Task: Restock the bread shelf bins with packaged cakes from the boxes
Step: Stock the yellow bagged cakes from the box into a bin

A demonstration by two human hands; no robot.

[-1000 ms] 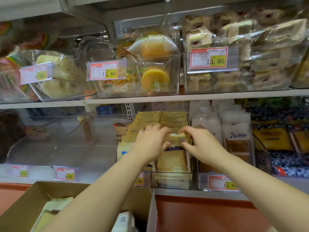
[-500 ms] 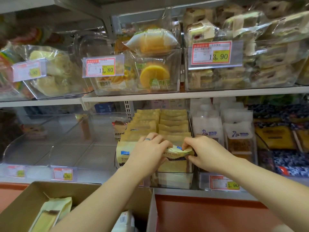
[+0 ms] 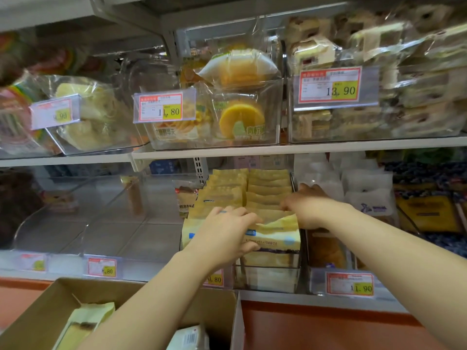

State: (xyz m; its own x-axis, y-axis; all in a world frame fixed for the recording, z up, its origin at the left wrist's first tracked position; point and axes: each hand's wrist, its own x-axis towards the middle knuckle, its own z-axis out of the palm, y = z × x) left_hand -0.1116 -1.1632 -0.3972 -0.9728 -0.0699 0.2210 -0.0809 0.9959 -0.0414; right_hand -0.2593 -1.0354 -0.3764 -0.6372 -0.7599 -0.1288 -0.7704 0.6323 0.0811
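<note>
Lower shelf (image 3: 290, 296): clear bins (image 3: 267, 276) side by side, one packed with yellow cake packs (image 3: 267, 190), left bin (image 3: 106, 223) near-empty.

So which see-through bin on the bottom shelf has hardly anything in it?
The wide clear bin left of the hands: you can see its bare floor. The bin of yellow cake packs is packed full.

Upper price tag (image 3: 331, 85) reads 13.90; another tag (image 3: 164, 107) 1.80
</note>
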